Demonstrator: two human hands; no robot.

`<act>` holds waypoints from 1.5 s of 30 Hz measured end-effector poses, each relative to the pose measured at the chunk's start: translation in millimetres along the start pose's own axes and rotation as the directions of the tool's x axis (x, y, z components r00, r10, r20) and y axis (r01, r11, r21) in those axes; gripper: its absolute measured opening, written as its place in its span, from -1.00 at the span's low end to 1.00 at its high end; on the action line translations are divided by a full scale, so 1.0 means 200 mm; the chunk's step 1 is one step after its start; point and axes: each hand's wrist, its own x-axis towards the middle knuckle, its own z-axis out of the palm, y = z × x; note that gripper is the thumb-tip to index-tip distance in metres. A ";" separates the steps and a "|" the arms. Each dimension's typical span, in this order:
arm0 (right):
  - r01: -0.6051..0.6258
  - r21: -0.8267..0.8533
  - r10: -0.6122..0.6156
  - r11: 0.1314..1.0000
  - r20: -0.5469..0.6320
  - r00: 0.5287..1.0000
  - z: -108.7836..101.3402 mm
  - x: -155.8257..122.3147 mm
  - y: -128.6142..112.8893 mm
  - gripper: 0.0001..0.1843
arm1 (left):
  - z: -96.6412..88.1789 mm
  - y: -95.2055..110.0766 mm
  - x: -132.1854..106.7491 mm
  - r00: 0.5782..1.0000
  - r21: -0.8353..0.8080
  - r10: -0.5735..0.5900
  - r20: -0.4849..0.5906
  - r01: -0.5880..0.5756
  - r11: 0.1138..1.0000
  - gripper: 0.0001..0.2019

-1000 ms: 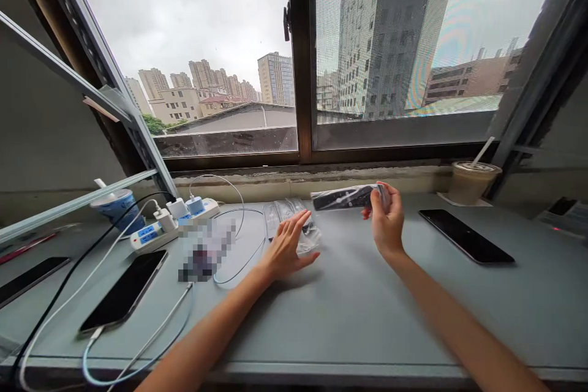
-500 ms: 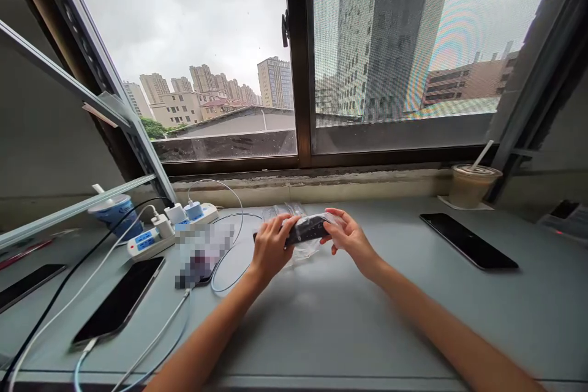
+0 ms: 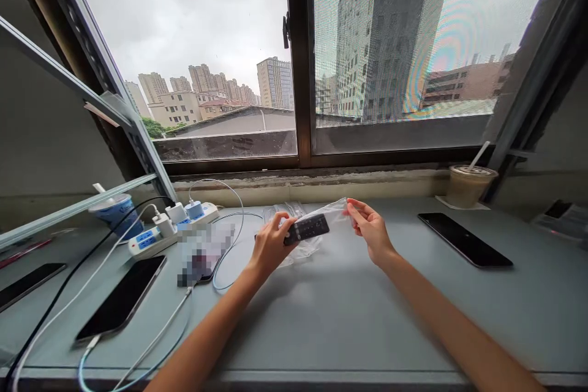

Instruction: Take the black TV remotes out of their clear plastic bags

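Observation:
A black remote control [image 3: 311, 228] with small buttons lies tilted inside a clear plastic sleeve [image 3: 336, 213]. My left hand [image 3: 272, 242] is closed around the remote's left end, covering that part. With thumb and fingertips, my right hand [image 3: 370, 228] pinches the sleeve's far right end, which is stretched up and away from the remote. Behind and below the remote, more crumpled clear plastic [image 3: 303, 250] rests on the grey table [image 3: 358, 324].
At left, a power strip [image 3: 151, 244] holds several chargers, with cables running to a phone [image 3: 122, 300]. A blue cup [image 3: 117, 214] stands behind it. On the right are another phone [image 3: 463, 240] and an iced drink cup [image 3: 471, 187]. A metal frame [image 3: 133, 128] rises at left.
My right hand has moved right and slightly up from the remote's end, drawing the clear sleeve out taut. More of the remote's button face shows. My left hand keeps its hold.

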 end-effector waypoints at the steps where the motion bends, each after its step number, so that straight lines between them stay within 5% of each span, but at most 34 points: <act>1: -0.014 0.009 0.014 1.000 -0.019 1.000 -0.01 0.01 0.00 -0.56 | 0.00 0.00 0.00 1.000 0.008 0.005 -0.012 -0.005 1.000 -0.69; 12: -0.105 -0.217 0.142 0.970 0.164 0.976 -0.03 0.04 0.03 -0.69 | 0.05 -0.08 -0.01 0.993 0.057 0.018 -0.118 -0.011 0.998 -0.60; 25: -0.135 -0.266 0.246 0.955 0.446 0.861 -0.03 0.03 0.03 -0.60 | 0.04 -0.07 -0.01 0.995 0.012 0.049 -0.087 -0.048 0.999 -0.62; 37: -0.202 -0.155 0.238 0.967 0.265 0.935 -0.06 0.05 0.02 -0.73 | 0.02 -0.06 0.00 0.992 0.034 0.047 -0.116 -0.043 0.998 -0.61; 45: 0.028 -0.279 0.015 0.960 0.152 0.988 -0.06 0.06 0.07 -0.71 | 0.03 -0.07 0.00 0.991 0.035 0.043 -0.127 -0.039 0.999 -0.61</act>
